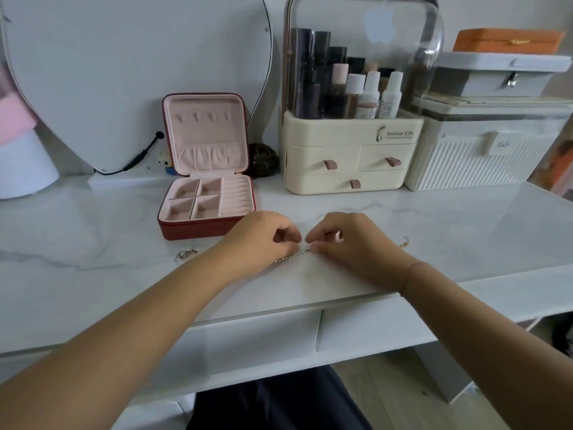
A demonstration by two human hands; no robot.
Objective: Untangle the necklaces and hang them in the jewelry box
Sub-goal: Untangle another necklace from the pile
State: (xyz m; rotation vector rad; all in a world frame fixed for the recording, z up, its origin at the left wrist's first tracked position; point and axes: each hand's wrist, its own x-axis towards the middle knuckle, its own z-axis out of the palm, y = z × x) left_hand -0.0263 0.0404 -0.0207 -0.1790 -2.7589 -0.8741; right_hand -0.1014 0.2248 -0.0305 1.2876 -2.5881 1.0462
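Observation:
A thin necklace chain (294, 255) lies on the white marble tabletop (93, 243) between my hands. My left hand (263, 237) pinches one part of the chain with curled fingers, and my right hand (350, 240) pinches it just to the right. A second small chain (185, 254) lies loose left of my left forearm. Another gold piece (404, 241) lies right of my right hand. The red jewelry box (204, 209) stands open behind my left hand, with a pink lining, hooks in its lid and nothing inside.
A cream cosmetics organizer (347, 156) with a clear dome and bottles stands at the back. White storage boxes (483, 144) are stacked to its right. A large mirror (124, 72) leans at the back left. The table's front edge runs under my forearms.

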